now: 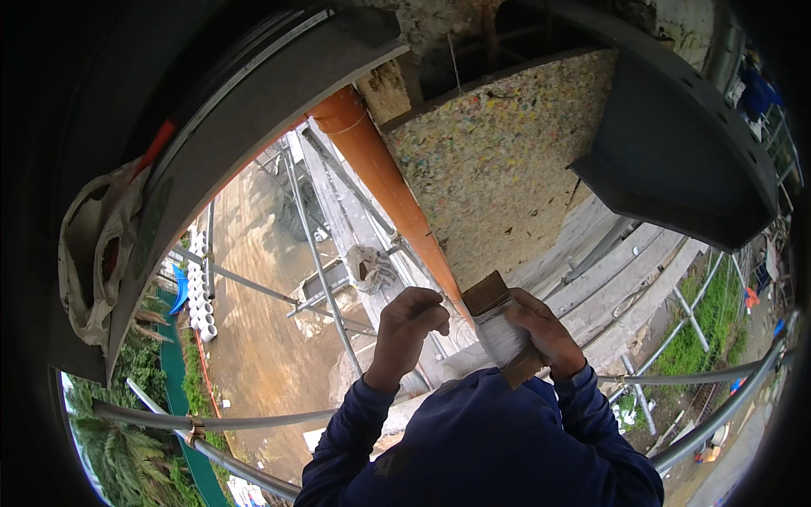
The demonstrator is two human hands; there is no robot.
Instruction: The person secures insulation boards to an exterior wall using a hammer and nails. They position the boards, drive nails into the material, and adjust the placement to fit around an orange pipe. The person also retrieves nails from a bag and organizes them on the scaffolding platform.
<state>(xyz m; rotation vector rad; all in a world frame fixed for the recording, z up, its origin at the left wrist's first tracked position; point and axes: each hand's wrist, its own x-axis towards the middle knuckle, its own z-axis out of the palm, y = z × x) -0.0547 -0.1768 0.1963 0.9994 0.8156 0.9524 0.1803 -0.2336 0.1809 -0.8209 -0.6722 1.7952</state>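
My right hand (545, 331) grips a flat brown board (487, 293) wound round its middle with white string (504, 338). The board is tilted, its bare brown ends showing above and below the winding. Just left of it, my left hand (412, 328) is closed, thumb and fingers pinched together. Faint thin strands run between this hand and the wound board, so the pinch appears to be on the string. Both hands are held in front of my chest, in dark blue sleeves.
An orange pipe (384, 182) slants down beside a speckled panel (498, 144). A dark metal beam (684, 160) juts in at upper right. Grey scaffold tubes (279, 418) curve around me. Below lie pale planks (625, 270) and brown ground (262, 355). A whitish sack (89, 253) hangs at left.
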